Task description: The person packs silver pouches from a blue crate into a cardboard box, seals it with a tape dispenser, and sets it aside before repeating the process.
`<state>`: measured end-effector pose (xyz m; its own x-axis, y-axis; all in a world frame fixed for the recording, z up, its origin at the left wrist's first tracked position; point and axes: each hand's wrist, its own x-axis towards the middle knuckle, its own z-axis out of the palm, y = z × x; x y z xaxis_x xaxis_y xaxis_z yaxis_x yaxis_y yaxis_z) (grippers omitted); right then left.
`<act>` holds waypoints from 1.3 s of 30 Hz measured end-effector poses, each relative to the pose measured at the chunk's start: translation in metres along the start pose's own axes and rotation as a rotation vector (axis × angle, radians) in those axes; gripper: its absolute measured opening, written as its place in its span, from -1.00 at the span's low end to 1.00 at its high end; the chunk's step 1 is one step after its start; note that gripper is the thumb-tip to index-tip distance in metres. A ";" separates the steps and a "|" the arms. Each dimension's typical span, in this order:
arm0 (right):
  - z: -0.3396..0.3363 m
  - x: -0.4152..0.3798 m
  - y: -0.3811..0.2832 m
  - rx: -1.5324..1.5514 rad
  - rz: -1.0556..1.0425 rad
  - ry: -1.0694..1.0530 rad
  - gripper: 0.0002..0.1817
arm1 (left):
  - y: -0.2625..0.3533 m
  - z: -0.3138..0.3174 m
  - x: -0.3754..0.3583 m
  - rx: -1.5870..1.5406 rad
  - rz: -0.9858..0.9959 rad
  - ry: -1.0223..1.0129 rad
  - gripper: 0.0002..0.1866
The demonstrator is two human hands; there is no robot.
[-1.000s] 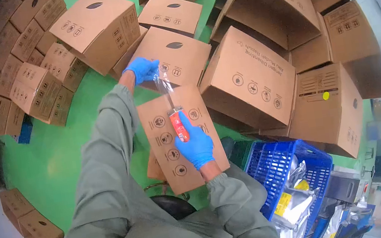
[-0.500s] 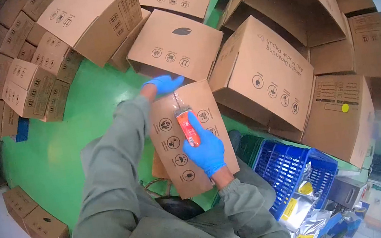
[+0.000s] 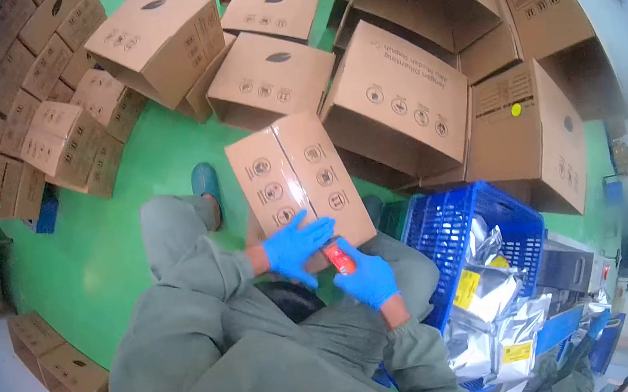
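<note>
A closed cardboard box (image 3: 253, 161) rests in front of my knees, with printed icons on both flaps. A shiny strip of clear tape (image 3: 290, 169) runs along its middle seam. My left hand (image 3: 295, 250), in a blue glove, lies with fingers spread over the near end of the box. Just right of it, my right hand (image 3: 368, 278), also gloved in blue, grips a red tape dispenser (image 3: 341, 259) at the box's near edge. The dispenser's front end is partly hidden beside the left fingers.
To the right stands a blue plastic crate (image 3: 442, 236) with several silver pouches (image 3: 496, 291). Large open cartons (image 3: 396, 96) crowd the far right side. Stacked boxes (image 3: 57, 140) line the left. Green floor (image 3: 141, 168) shows between them.
My right hand has drawn the tape dispenser down the seam to the near edge, leaving tape behind it. My left hand has moved from the box's far end to its near end.
</note>
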<state>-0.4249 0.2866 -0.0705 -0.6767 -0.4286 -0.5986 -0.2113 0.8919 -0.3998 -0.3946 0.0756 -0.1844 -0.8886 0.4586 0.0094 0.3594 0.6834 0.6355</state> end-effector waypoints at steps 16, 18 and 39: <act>0.109 0.066 0.051 0.053 0.013 0.084 -0.48 | -0.002 -0.002 -0.001 0.465 -0.060 -0.063 0.11; 0.121 0.094 0.037 0.007 0.038 0.100 -0.51 | 0.002 0.005 -0.003 0.410 -0.095 0.014 0.08; -0.133 0.154 0.047 -0.331 -0.294 1.312 -0.52 | -0.234 -0.049 -0.052 -1.041 -1.032 1.174 -0.42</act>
<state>-0.6327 0.2819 -0.0893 -0.7017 -0.3217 0.6357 -0.4910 0.8649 -0.1043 -0.4467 -0.1359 -0.2958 -0.4942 -0.7344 -0.4652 -0.2687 -0.3799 0.8851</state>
